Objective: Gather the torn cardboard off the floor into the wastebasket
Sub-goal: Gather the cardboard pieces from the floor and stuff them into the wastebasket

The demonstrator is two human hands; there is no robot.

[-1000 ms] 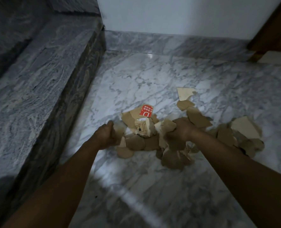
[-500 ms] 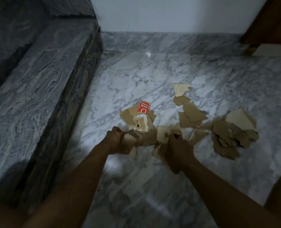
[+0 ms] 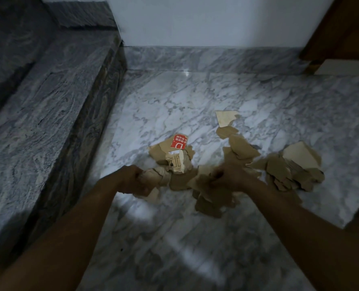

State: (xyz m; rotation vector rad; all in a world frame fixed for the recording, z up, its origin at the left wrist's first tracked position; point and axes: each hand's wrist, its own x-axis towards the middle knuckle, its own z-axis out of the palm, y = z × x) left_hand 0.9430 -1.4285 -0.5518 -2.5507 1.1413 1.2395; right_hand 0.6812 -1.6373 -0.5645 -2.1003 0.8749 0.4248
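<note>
The torn cardboard (image 3: 180, 181) lies on the marble floor (image 3: 174, 101) as a ragged band running from left to right, and both hands are sunk into its near edge. The left hand (image 3: 135, 181) is at the band's left end, with its fingers curled round a few pale scraps and its knuckles turned up. The right hand (image 3: 231, 177) is near the middle. It is blurred, but it looks closed over a thick wad, and brown flaps hang below it toward the person.

Between the hands a few flat pieces rest loose on the floor. Just beyond them, on the far side of the left hand, sit a white printed piece (image 3: 175, 162) and a red-printed piece (image 3: 179, 141) on top of brown scraps. Beyond the right hand a short trail leads away to a pale scrap (image 3: 224, 118), the farthest one out. To the outer side of the right hand lies a second heap (image 3: 279, 169), untouched and clearly nearer that hand than the left.

Both forearms reach forward and down, nearly parallel, with the wrists low to the floor. The wastebasket is not in view, so I cannot tell which way the carry goes. My guess is that the handfuls must be lifted together, and loose flaps may drop off. A dark stone step (image 3: 48, 122) runs along the left arm's outer side.
</note>
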